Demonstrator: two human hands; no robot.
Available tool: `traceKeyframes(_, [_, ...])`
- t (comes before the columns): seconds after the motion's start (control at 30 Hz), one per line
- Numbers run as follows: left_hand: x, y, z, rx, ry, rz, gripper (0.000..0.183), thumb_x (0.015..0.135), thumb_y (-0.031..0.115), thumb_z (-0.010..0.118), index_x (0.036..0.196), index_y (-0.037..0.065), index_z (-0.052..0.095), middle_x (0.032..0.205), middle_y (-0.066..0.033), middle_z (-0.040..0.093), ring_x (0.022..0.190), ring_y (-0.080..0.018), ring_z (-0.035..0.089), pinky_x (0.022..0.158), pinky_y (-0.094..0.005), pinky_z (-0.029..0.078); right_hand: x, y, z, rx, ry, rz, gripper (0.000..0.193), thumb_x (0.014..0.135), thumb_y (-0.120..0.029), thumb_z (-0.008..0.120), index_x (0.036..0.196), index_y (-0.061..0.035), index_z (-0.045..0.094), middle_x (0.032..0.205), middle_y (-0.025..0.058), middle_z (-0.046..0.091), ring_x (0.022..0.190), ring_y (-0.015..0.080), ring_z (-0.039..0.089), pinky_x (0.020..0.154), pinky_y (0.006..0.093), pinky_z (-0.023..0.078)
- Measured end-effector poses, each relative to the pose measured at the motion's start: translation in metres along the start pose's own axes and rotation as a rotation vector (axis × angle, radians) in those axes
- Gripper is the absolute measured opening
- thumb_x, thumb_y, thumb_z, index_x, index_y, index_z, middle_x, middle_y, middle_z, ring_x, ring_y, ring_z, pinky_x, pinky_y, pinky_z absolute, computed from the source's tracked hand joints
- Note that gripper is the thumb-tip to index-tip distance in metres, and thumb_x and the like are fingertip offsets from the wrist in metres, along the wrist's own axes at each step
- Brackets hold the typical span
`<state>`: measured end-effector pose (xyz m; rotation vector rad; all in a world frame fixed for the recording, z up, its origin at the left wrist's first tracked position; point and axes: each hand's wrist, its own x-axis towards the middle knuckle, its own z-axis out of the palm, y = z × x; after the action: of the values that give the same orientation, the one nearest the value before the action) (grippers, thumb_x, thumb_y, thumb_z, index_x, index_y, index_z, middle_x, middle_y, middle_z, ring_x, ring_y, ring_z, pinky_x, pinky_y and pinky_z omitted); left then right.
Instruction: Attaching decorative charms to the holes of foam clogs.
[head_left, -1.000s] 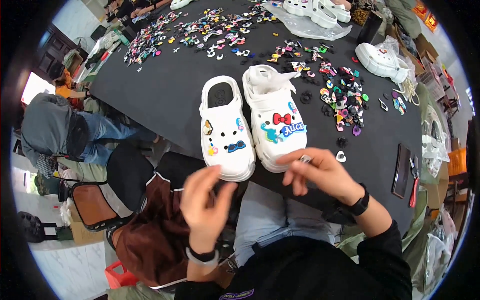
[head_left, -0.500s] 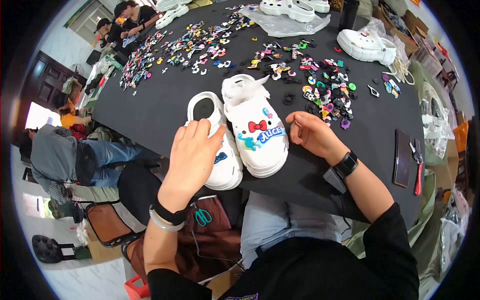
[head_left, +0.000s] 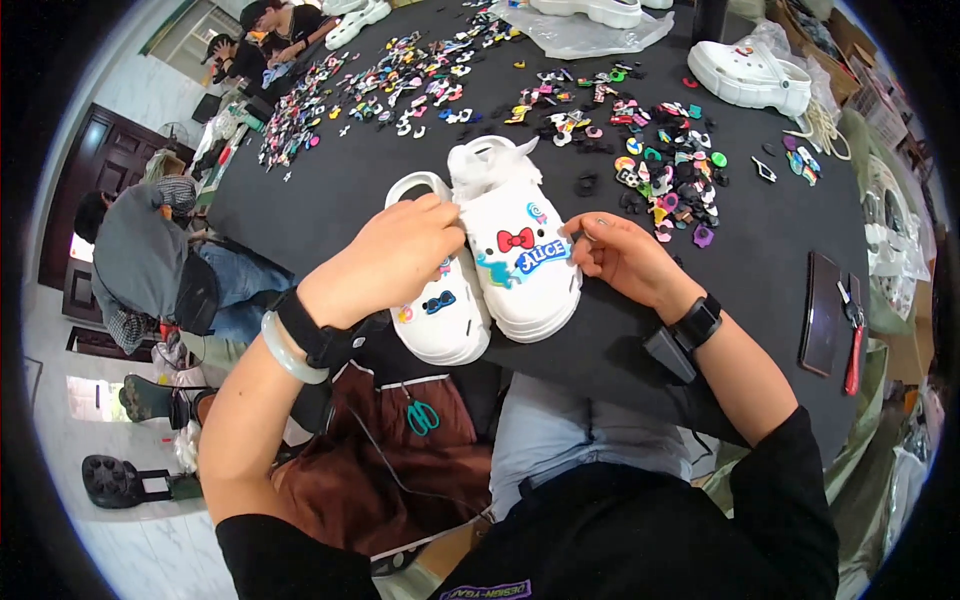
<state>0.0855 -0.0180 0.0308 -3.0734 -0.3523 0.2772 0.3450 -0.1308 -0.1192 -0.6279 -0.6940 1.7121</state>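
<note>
Two white clogs lie side by side on a black table. My left hand rests over the left clog and its fingertips touch the right clog, which carries a red bow charm, a blue lettered charm and other small charms. My right hand presses against the right side of that clog, fingers curled; whether it pinches a small charm I cannot tell. Stuffing paper sticks out of the right clog's opening.
Many small colourful shoe charms are scattered over the table. More white clogs stand at the far edge. A dark phone and red-handled pliers lie at the right. Other people sit at the left. A brown bag lies on my lap.
My left hand rose from my lap to the clogs and now lies over the left one. My right hand moved in against the right clog's side.
</note>
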Motion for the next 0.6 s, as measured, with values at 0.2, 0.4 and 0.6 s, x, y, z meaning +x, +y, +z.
traceKeyframes(0.2, [-0.001,0.008,0.003,0.18,0.016,0.032,0.018,0.074,0.008,0.067,0.089,0.002,0.06,0.098,-0.0098,0.057,0.096,-0.0266,0.056,0.082,-0.0364,0.048,0.001,0.001,-0.002,0.009,-0.04,-0.005,0.033,0.104,-0.028,0.049,0.117,-0.0003,0.062,0.089,0.0075,0.07,0.074,0.0092,0.061,0.074,0.025,0.051])
traceKeyframes(0.4, [-0.014,0.018,0.009,0.161,0.045,0.02,0.02,0.073,0.008,0.064,0.092,0.002,0.061,0.094,-0.0098,0.06,0.091,-0.0271,0.058,0.081,-0.0364,0.049,0.001,0.001,0.0,-0.006,-0.018,0.013,0.033,0.104,-0.029,0.05,0.115,-0.0006,0.062,0.087,0.0066,0.07,0.085,0.0111,0.065,0.078,0.0254,0.05])
traceKeyframes(0.6, [-0.018,0.024,0.017,0.178,0.271,0.022,0.011,0.071,0.006,0.061,0.081,0.004,0.058,0.083,-0.0088,0.056,0.084,-0.0254,0.058,0.075,-0.0355,0.05,0.0,0.001,0.0,-0.008,-0.019,0.011,0.033,0.104,-0.03,0.049,0.116,-0.0019,0.061,0.088,0.0051,0.07,0.086,0.0104,0.064,0.079,0.0248,0.05])
